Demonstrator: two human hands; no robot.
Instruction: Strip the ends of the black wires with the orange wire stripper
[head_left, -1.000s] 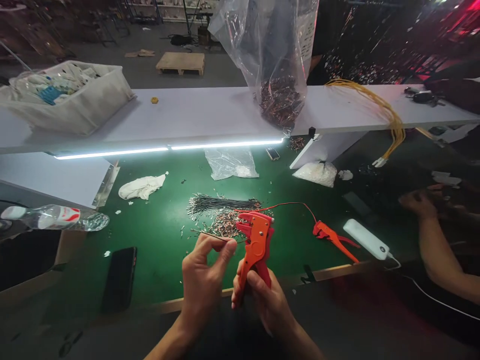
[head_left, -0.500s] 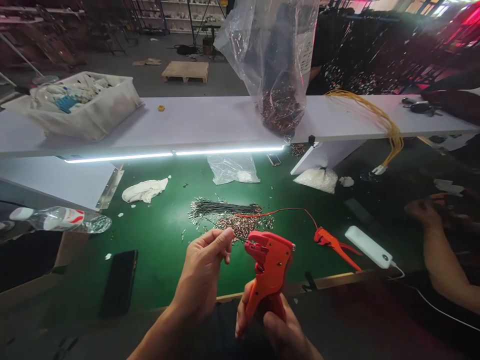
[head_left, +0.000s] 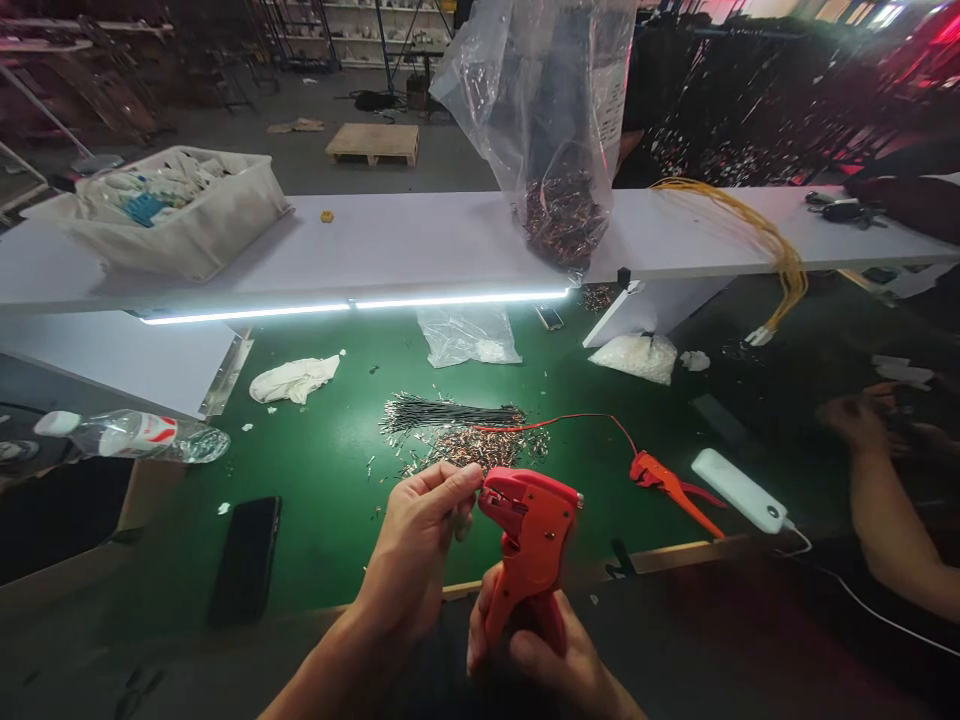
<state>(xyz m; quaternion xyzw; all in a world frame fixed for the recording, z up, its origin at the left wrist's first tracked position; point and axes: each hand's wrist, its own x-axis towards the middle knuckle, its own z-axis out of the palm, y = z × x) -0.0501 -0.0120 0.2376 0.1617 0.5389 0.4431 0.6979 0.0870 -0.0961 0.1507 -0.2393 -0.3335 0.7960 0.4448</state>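
Note:
My right hand [head_left: 559, 655] is wrapped round the handles of an orange-red wire stripper [head_left: 534, 535], held upright over the bench's front edge. My left hand [head_left: 412, 530] pinches a thin black wire at the stripper's jaws, its fingertips close against them. Fingers and jaws hide nearly all of that wire now. Just beyond lies a bundle of black wires [head_left: 450, 412] with metal ends. Small coppery pieces [head_left: 480, 447] are heaped beside the bundle. A red wire [head_left: 577, 416] runs from the heap to a second orange wire stripper [head_left: 667, 485] lying on the green mat [head_left: 337, 520].
Left lie a phone [head_left: 245, 560], a plastic bottle [head_left: 139, 437] and a white cloth [head_left: 294, 380]. A white power bank [head_left: 739, 490] with cable lies right, near a co-worker's arm [head_left: 889, 520]. The shelf [head_left: 420, 235] holds a white bin [head_left: 187, 225] and a bag of coppery pieces [head_left: 566, 220].
The stripper has shifted slightly left and my left fingertips have come up to its jaws. The length of black wire that showed between them is now hidden.

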